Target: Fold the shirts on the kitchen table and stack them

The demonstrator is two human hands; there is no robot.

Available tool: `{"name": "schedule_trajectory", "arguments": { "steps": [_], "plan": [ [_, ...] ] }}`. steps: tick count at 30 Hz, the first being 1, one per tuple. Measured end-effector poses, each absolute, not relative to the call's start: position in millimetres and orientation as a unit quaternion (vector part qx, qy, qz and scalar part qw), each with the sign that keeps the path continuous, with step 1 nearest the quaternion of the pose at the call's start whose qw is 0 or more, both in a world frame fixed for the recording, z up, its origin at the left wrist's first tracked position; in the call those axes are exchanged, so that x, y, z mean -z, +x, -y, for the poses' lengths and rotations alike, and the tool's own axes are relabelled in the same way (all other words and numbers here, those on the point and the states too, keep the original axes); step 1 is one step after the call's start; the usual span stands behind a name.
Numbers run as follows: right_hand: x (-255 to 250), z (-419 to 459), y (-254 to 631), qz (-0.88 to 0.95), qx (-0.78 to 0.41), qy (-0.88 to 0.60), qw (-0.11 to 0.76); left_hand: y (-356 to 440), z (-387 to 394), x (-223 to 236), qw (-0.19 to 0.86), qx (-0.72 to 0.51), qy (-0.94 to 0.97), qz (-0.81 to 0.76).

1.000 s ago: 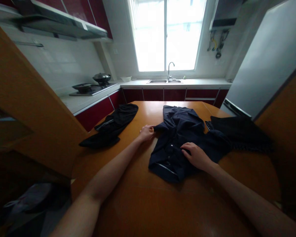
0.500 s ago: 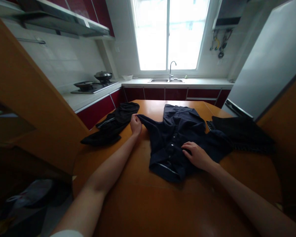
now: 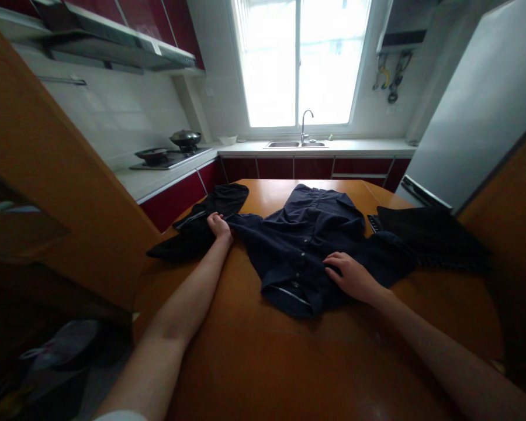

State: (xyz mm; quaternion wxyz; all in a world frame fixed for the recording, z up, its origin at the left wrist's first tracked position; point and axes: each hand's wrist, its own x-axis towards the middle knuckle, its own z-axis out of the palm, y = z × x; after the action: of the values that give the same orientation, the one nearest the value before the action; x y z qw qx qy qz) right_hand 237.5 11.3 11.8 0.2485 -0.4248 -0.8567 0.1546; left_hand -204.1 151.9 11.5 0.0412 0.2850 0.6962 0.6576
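Note:
A dark navy button-up shirt lies spread over the wooden table, its collar end toward me and white buttons down the front. Its left sleeve is stretched out sideways, and my left hand is closed on the sleeve's end, beside a black garment. My right hand rests on the shirt front, right of the buttons, with fingers spread and lightly bent, palm down.
The crumpled black garment lies at the table's left. A folded black garment is at the right. Beyond the table are a stove with pans, a sink and a tall fridge.
My left hand has pulled the sleeve leftward, away from the shirt's body, and the shirt's left side has spread flatter. My right hand has stayed in place on the shirt.

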Motion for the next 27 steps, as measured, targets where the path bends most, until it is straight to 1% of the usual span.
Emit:
{"name": "schedule_trajectory", "arguments": {
  "steps": [3, 7, 10, 14, 16, 18, 20, 24, 27],
  "plan": [
    [-12, -11, 237, 0.856, -0.157, -0.422, 0.252, -202, -152, -6, 0.065, -0.642, 0.317, -0.696],
    [-20, -5, 233, 0.857, -0.151, -0.403, 0.282, -195, -141, -7, 0.060, -0.615, 0.382, -0.687],
    [-34, 7, 228, 0.879, -0.163, -0.354, 0.275, -184, -130, -17, -0.017, -0.556, 0.475, -0.682],
    [-48, 23, 222, 0.915, -0.203, -0.283, 0.205, -153, -112, -39, -0.146, -0.417, 0.592, -0.674],
    [-50, 28, 221, 0.925, -0.211, -0.268, 0.168, -136, -101, -49, -0.187, -0.381, 0.605, -0.674],
    [-51, 32, 221, 0.930, -0.205, -0.266, 0.146, -121, -89, -56, -0.203, -0.357, 0.619, -0.669],
    [-54, 35, 221, 0.932, -0.192, -0.270, 0.145, -113, -75, -58, -0.167, -0.335, 0.667, -0.644],
    [-62, 44, 219, 0.940, -0.148, -0.260, 0.162, -112, -40, -46, -0.003, -0.270, 0.818, -0.508],
    [-61, 49, 214, 0.955, -0.131, -0.233, 0.129, -115, -13, -36, 0.092, -0.196, 0.882, -0.418]
  ]
}}
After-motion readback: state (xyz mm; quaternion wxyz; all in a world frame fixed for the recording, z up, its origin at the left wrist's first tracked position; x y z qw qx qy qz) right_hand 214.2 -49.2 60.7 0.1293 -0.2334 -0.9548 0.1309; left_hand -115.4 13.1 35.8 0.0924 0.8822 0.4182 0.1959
